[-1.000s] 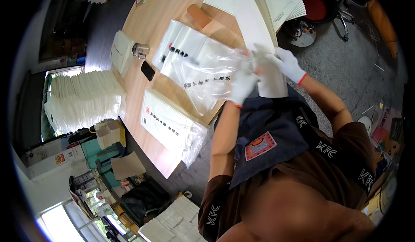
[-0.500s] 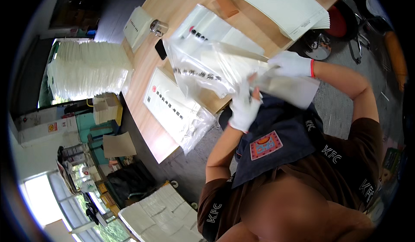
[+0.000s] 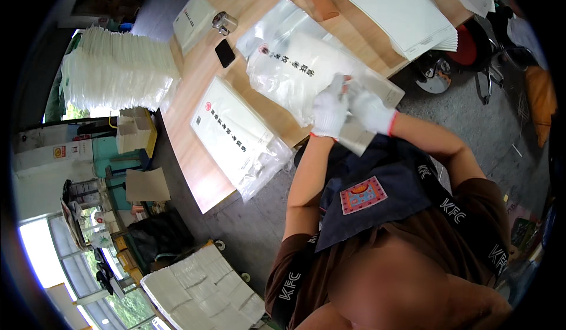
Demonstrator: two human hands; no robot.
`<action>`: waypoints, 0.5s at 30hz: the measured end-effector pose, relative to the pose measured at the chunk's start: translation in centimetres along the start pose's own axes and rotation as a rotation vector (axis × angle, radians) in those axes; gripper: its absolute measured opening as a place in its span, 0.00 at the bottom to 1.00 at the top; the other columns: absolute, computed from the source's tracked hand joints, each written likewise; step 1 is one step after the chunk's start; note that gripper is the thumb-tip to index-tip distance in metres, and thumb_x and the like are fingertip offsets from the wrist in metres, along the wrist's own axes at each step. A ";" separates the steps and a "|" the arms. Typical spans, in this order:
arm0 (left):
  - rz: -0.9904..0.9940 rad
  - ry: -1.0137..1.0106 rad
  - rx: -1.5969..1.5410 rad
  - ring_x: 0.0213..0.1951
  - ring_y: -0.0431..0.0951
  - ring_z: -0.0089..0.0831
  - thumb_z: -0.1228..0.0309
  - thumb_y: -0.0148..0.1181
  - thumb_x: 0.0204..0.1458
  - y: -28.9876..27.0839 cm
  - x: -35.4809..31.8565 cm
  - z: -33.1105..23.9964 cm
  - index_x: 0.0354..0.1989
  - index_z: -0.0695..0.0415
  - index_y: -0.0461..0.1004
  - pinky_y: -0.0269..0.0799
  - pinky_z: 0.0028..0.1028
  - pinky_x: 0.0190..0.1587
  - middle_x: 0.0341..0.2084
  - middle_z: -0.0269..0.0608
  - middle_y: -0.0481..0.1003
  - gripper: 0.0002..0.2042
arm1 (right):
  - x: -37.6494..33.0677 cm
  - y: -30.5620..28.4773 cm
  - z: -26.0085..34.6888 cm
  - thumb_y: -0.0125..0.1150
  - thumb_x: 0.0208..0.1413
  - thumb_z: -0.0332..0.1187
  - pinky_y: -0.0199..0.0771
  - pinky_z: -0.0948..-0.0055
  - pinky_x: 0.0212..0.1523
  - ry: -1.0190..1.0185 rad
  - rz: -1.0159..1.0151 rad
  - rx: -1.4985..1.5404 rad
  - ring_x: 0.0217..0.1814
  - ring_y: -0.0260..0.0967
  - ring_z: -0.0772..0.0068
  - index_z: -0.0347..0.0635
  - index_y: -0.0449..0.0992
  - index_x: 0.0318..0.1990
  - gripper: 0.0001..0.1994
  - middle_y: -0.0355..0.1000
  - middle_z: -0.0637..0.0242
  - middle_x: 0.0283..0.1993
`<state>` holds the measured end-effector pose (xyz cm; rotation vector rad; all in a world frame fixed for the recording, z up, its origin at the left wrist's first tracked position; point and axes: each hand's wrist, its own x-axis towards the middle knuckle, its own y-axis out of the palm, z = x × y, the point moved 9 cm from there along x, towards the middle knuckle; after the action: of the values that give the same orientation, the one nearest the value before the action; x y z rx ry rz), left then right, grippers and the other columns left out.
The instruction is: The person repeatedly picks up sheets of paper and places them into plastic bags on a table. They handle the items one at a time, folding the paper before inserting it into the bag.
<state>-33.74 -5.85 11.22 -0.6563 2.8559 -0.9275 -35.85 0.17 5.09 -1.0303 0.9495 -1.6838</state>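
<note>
— Where does printing show?
— Right of the black rectangular phone (image 3: 224, 53), a crinkled clear plastic bag (image 3: 283, 91) bears black characters (image 3: 293, 63) and a round red mark (image 3: 263, 48). Below the phone, a flat white paper stack in clear plastic (image 3: 239, 117) carries a black character line (image 3: 229, 130), a red emblem (image 3: 208, 106) and a dark square code (image 3: 198, 119).
— Elsewhere?
— Well below and right of it, black fabric straps (image 3: 437, 193) show white capitals (image 3: 454, 209). Far left of it, a yellow-and-red rectangular sign (image 3: 59, 152) is too small to read.

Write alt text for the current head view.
White-gloved left hand and right hand close together over pale paper and a clear plastic bag at a wooden table. A black phone and metal cup sit farther left.
</note>
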 end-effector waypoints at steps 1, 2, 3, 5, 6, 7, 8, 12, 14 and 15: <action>0.030 -0.164 0.024 0.35 0.81 0.34 0.84 0.47 0.48 -0.2 -0.5 2.2 0.45 0.55 0.70 0.74 0.36 0.36 0.36 0.43 0.79 0.16 | -1.2 -0.9 1.3 0.57 0.49 0.44 0.57 0.54 0.60 0.052 0.170 0.176 0.55 0.63 0.55 0.47 0.66 0.57 0.26 0.66 0.62 0.52; 0.024 -0.183 0.032 0.35 0.81 0.34 0.83 0.48 0.48 -0.3 -1.6 3.3 0.45 0.55 0.70 0.75 0.35 0.36 0.36 0.43 0.79 0.16 | -1.7 -3.2 1.4 0.58 0.48 0.43 0.57 0.54 0.59 0.042 -0.010 0.114 0.55 0.63 0.54 0.47 0.66 0.56 0.26 0.66 0.62 0.52; 0.013 -0.210 0.042 0.34 0.81 0.35 0.83 0.49 0.48 -0.4 -3.1 4.7 0.44 0.55 0.70 0.75 0.35 0.36 0.36 0.43 0.79 0.15 | -2.6 -4.9 1.3 0.58 0.47 0.41 0.58 0.54 0.59 0.026 -0.187 0.060 0.55 0.62 0.54 0.46 0.67 0.56 0.26 0.66 0.62 0.53; -0.002 0.048 0.163 0.33 0.80 0.36 0.79 0.54 0.48 2.2 -5.7 3.0 0.42 0.55 0.70 0.74 0.34 0.34 0.36 0.42 0.78 0.12 | -3.1 -5.4 0.1 0.57 0.48 0.35 0.58 0.54 0.57 0.103 -0.344 -0.236 0.57 0.59 0.55 0.43 0.66 0.57 0.26 0.63 0.60 0.56; 0.019 0.113 0.182 0.33 0.79 0.37 0.78 0.55 0.48 3.4 -6.7 1.4 0.41 0.55 0.70 0.74 0.34 0.34 0.36 0.42 0.78 0.11 | -2.7 -3.5 -3.1 0.54 0.50 0.35 0.62 0.54 0.52 0.127 -0.342 -0.288 0.54 0.63 0.56 0.41 0.67 0.55 0.23 0.67 0.58 0.51; 0.031 0.182 0.209 0.34 0.79 0.37 0.77 0.56 0.47 3.9 -7.4 0.2 0.41 0.55 0.70 0.74 0.34 0.34 0.37 0.42 0.78 0.11 | -2.3 -2.1 -5.8 0.52 0.52 0.35 0.67 0.55 0.48 0.144 -0.351 -0.340 0.50 0.67 0.56 0.39 0.68 0.53 0.20 0.70 0.57 0.47; -0.099 0.353 0.280 0.37 0.77 0.41 0.74 0.58 0.45 3.0 -8.4 -0.7 0.40 0.55 0.71 0.72 0.36 0.36 0.36 0.43 0.76 0.12 | -1.2 -1.4 -7.5 0.51 0.53 0.35 0.68 0.55 0.43 0.280 -0.152 -0.232 0.46 0.69 0.56 0.38 0.69 0.50 0.18 0.71 0.56 0.42; -0.399 -0.096 0.659 0.34 0.72 0.44 0.73 0.60 0.43 -4.6 -12.7 11.6 0.27 0.56 0.69 0.67 0.39 0.35 0.26 0.43 0.71 0.06 | -1.4 -0.3 -8.4 0.47 0.56 0.38 0.70 0.54 0.28 0.415 0.186 -0.172 0.29 0.73 0.54 0.37 0.70 0.40 0.13 0.73 0.57 0.25; -0.427 -0.070 0.583 0.29 0.72 0.42 0.74 0.61 0.42 -5.8 -14.6 11.7 0.26 0.54 0.70 0.68 0.39 0.32 0.23 0.41 0.71 0.05 | -2.1 -1.8 -5.9 0.47 0.56 0.39 0.71 0.54 0.27 0.342 0.201 -0.205 0.27 0.73 0.54 0.40 0.70 0.36 0.11 0.73 0.57 0.24; -0.426 -0.049 0.550 0.28 0.72 0.42 0.75 0.61 0.41 -5.5 -15.6 11.2 0.25 0.54 0.70 0.68 0.39 0.31 0.22 0.41 0.71 0.06 | -3.3 -1.6 -5.3 0.48 0.56 0.39 0.71 0.54 0.27 0.338 0.197 -0.195 0.27 0.73 0.54 0.41 0.70 0.35 0.11 0.73 0.57 0.24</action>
<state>-15.40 -9.42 4.22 -1.1964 2.2741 -1.6325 -40.47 4.52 3.91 -0.7567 1.4109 -1.6507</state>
